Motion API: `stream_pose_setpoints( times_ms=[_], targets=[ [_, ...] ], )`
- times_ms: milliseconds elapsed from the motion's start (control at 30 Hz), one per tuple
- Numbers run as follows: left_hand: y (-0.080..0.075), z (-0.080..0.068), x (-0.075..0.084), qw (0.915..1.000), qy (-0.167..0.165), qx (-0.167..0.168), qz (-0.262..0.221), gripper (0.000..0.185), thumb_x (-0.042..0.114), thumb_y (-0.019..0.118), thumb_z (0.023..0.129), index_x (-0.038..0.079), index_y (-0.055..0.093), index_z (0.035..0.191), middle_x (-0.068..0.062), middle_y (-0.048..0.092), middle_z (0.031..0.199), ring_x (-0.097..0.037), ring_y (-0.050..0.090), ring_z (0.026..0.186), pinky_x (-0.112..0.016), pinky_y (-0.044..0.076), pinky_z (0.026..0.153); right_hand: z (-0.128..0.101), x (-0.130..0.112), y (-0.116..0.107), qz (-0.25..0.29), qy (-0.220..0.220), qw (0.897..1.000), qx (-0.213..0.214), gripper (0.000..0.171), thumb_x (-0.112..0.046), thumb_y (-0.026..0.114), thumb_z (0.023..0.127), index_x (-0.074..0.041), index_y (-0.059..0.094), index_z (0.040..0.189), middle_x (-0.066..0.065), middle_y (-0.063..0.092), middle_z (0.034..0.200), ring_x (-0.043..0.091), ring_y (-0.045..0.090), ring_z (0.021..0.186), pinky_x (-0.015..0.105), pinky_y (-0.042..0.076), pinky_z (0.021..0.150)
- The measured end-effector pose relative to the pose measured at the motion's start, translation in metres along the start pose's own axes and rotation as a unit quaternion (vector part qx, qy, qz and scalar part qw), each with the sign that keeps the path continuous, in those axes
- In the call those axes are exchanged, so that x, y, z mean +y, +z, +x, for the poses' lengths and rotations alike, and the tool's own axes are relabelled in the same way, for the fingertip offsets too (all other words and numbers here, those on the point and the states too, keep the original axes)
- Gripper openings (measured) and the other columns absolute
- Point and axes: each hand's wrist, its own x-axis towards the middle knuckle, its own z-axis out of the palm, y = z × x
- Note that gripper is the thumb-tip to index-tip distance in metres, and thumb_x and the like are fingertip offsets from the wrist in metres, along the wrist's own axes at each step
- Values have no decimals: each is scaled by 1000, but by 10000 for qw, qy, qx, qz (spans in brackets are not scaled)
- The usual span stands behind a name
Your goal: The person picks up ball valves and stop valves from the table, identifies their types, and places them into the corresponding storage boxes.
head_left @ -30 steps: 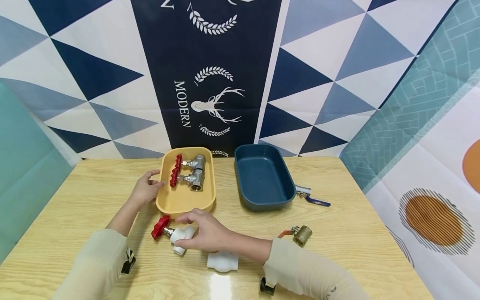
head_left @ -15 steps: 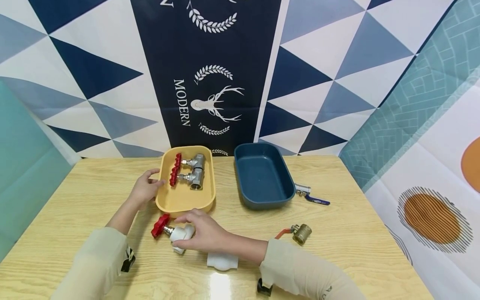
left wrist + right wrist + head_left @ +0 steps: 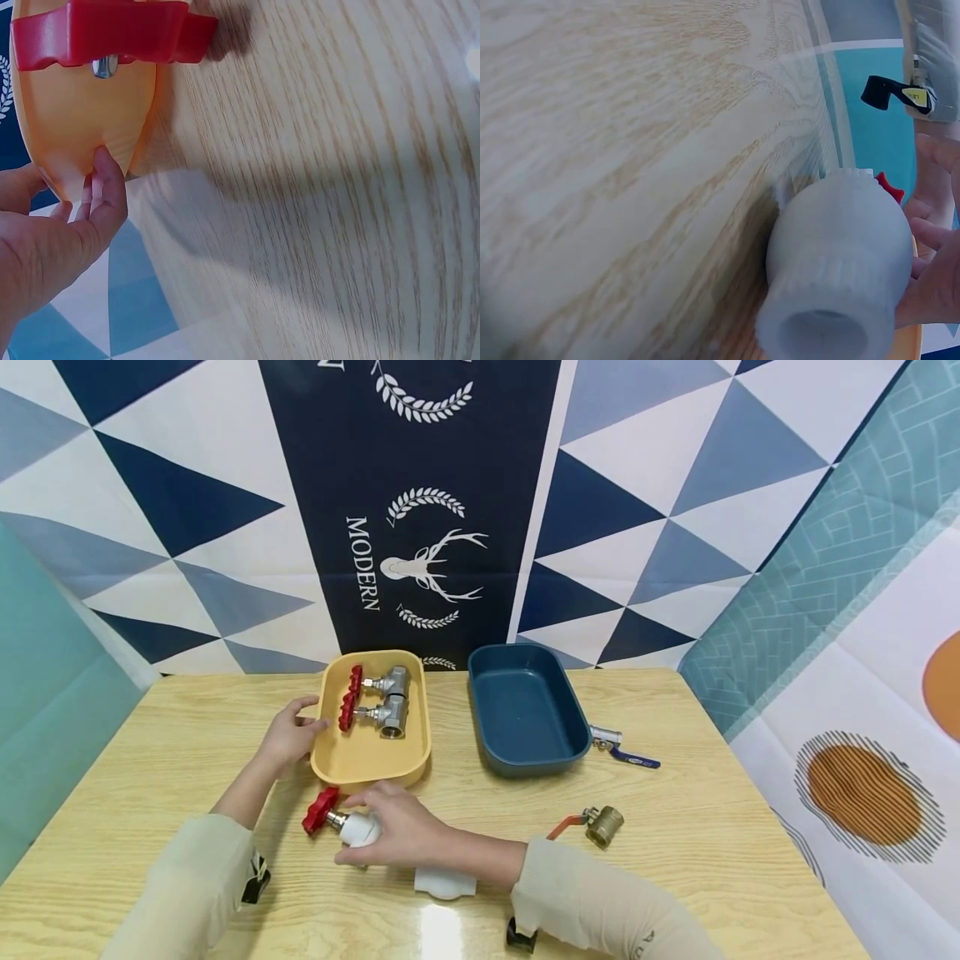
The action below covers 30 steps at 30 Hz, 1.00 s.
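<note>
I make out a cream left sleeve [image 3: 180, 885] and a matching right sleeve [image 3: 592, 893], long and softly creased. A small dark print [image 3: 643, 943] marks the right one. Below each cuff I see a black wrist mount [image 3: 257, 885]; one carries a yellow label [image 3: 916, 97].

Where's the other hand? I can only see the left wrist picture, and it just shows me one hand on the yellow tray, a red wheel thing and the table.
Observer: The right hand is curled round a white valve, on the person's side of the yellow tray.
Operator: Ooh! And what's lying in the tray? I can't see any of it!
Observer: Two silver valves lie in there, next to each other.
Operator: Is there another tray somewhere too?
Observer: Yes, a blue tray stands to the right of the yellow one in the head view, with a gap between them.
</note>
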Motion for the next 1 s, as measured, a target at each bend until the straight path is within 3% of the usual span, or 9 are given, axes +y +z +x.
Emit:
stream_pose_setpoints(
  times_ms=[433, 1000],
  targets=[
    [1, -1, 0, 10000, -44, 26, -55, 56, 14, 47, 97, 2, 21, 146, -33, 46, 125, -20, 65, 79, -31, 57, 63, 6, -1, 5, -398, 277, 9985, -254, 64, -57, 69, 75, -23, 55, 127, -5, 53, 124, 9, 47, 117, 26, 42, 96],
    [1, -1, 1, 10000, -64, 64, -2, 56, 14, 47, 97, 3, 23, 146, -32, 46, 125, -19, 65, 80, -33, 57, 65, 10, 1, 13, -738, 178, 9962, -428, 69, -53, 73, 73, -21, 52, 130, -5, 54, 121, 7, 48, 110, 22, 41, 94]
  ],
)
